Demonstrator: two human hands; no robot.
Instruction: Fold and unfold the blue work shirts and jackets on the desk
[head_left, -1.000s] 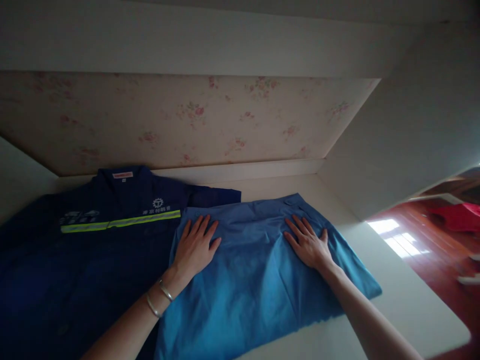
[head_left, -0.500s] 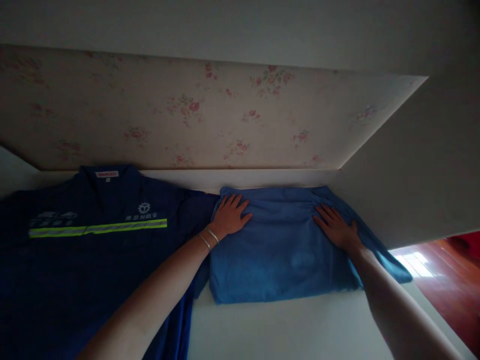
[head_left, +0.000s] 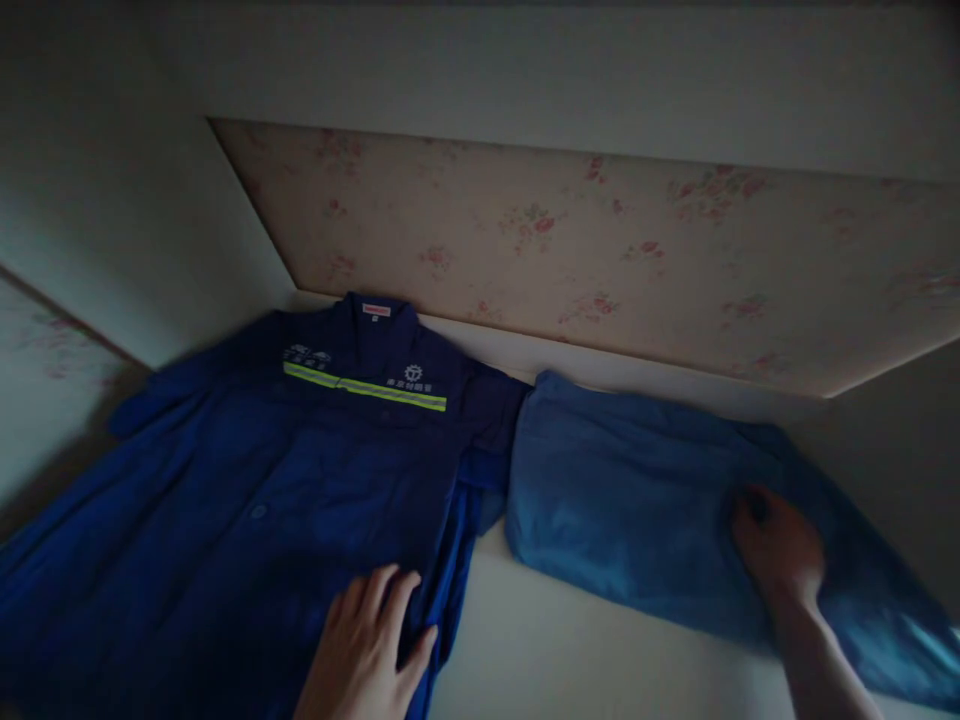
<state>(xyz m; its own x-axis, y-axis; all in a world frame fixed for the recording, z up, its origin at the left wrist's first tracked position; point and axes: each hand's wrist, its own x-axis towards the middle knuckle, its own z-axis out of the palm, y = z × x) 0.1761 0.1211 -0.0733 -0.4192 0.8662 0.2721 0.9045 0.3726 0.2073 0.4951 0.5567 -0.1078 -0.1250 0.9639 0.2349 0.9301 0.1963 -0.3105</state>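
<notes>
A dark blue work jacket (head_left: 337, 480) lies spread face up, with a yellow-green reflective stripe and white print across the chest. My left hand (head_left: 367, 640) is over its lower right side, fingers apart and slightly bent; whether it touches the cloth I cannot tell. To the right lies a folded, lighter blue piece of cloth (head_left: 622, 490), its left edge against the jacket's sleeve. My right hand (head_left: 784, 550) is at the right part of this cloth, its fingers curled in and somewhat blurred. What is inside those fingers is hidden.
Both pieces rest on a pale flat surface (head_left: 570, 640). Behind them rises a pale frame around a panel with a rose pattern (head_left: 525, 230). A pale side wall (head_left: 150, 200) stands at the left, with another dark one at the right.
My left hand has left the lighter blue cloth and come down to the jacket. My right hand has gone from flat to curled. The view has turned left.
</notes>
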